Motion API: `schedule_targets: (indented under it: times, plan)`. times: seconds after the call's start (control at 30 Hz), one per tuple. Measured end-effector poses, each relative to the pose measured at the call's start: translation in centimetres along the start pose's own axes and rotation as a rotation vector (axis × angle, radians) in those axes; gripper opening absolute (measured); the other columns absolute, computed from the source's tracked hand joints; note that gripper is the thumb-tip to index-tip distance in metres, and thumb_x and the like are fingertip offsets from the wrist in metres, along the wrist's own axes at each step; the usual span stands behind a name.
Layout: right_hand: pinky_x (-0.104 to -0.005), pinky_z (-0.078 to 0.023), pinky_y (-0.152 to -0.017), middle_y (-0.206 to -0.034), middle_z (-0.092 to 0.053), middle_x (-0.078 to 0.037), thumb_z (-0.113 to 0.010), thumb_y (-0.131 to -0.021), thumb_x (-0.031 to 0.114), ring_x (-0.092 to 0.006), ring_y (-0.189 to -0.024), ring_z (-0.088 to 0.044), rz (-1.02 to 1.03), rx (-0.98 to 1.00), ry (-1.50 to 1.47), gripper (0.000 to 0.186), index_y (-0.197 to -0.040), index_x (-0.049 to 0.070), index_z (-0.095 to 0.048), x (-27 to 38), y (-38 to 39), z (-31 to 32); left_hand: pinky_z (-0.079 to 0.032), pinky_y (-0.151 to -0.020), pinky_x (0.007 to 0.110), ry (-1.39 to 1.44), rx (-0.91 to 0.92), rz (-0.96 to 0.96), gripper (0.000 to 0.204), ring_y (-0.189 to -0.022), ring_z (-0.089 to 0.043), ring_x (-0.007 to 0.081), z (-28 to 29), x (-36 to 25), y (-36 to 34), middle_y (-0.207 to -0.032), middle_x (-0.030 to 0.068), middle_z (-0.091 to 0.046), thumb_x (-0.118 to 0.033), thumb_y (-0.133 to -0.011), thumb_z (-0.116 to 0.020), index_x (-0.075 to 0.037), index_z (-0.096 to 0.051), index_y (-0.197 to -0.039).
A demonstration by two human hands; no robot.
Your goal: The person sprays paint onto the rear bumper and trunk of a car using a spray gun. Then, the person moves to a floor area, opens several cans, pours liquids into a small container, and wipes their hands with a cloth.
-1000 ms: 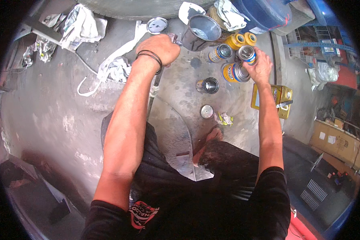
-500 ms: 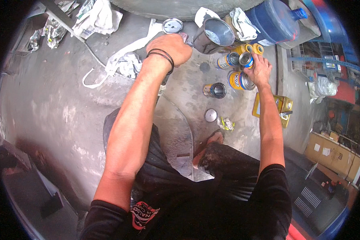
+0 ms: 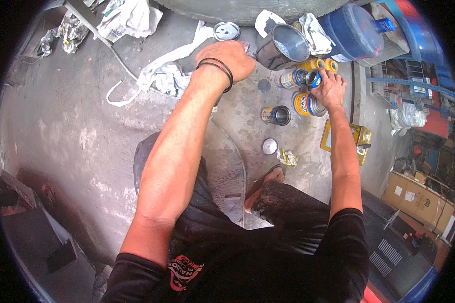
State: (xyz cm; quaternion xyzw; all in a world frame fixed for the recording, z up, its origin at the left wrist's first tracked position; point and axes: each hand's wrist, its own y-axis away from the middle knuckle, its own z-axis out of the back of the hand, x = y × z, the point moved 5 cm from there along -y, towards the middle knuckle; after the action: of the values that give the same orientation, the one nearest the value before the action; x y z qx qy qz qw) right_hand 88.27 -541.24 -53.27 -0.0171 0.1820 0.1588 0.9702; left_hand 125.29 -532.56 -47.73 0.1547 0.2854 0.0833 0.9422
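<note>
My right hand [image 3: 330,91] grips a small blue can [image 3: 315,79], tipped toward an open blue-and-yellow paint can [image 3: 289,79] just left of it. Just below the hand stands a larger yellow can [image 3: 308,104]. Nearer me is an open can [image 3: 276,115] with dark smears round its rim. My left hand [image 3: 227,61], with dark bands at the wrist, is closed; a bit of something pinkish-grey shows past its fingers, too hidden to name. Beyond it lies a round lid [image 3: 226,31] with dark spots. A dark bucket [image 3: 283,46] stands to its right.
A big blue water jug [image 3: 351,31] lies at the far right, near a large tyre [image 3: 237,11]. Nearer are a yellow tin [image 3: 359,140], a small round lid [image 3: 269,146] and crumpled paper [image 3: 288,157]. White rags [image 3: 169,81] lie left; a hose [image 3: 236,151] crosses the floor.
The small can in my right hand has tipped further left, its opening turned more toward the can beside it. The whole view has shifted slightly; my left hand stays closed near the bucket.
</note>
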Motion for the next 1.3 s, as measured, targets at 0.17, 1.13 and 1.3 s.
schedule_targets:
  times: [0.17, 1.13, 1.3]
  plan:
    - [-0.056, -0.037, -0.117, -0.134, -0.064, -0.006, -0.092, -0.069, 0.029, -0.032, -0.131, -0.056, 0.014, -0.006, -0.003, 0.088, -0.149, 0.023, -0.057, -0.1, 0.0, -0.1, -0.058, -0.093, 0.042, 0.0, -0.007, 0.004, 0.041, -0.088, -0.078, 0.029, 0.1, -0.2, 0.3, -0.074, 0.0102, -0.078, -0.033, -0.09, -0.053, -0.006, -0.08, -0.074]
    - [-0.0475, -0.051, -0.105, -0.129, -0.07, -0.023, -0.094, -0.074, 0.049, -0.0402, -0.12, -0.064, -0.221, -0.327, -0.638, 0.089, -0.146, 0.009, -0.057, -7.8, 0.1, -2.3, -0.056, -0.096, 0.046, -0.123, 0.265, 0.018, 0.044, -0.103, -0.078, 0.0343, -5.6, -3.6, -4.0, -0.089, 0.0165, -0.08, -0.032, -0.087, -0.054, 0.0, -0.082, -0.099]
    - [-0.0403, -0.052, -0.104, -0.125, -0.07, -0.017, -0.098, -0.071, 0.029, -0.0268, -0.121, -0.065, -0.544, -0.507, -1.049, 0.087, -0.139, -0.005, -0.055, -12.4, 3.2, -5.4, -0.058, -0.084, 0.043, -0.166, 0.154, -0.053, 0.054, -0.083, -0.079, 0.0304, -7.4, -3.3, -4.9, -0.07, 0.0165, -0.076, -0.046, -0.095, -0.061, 0.005, -0.079, -0.085]
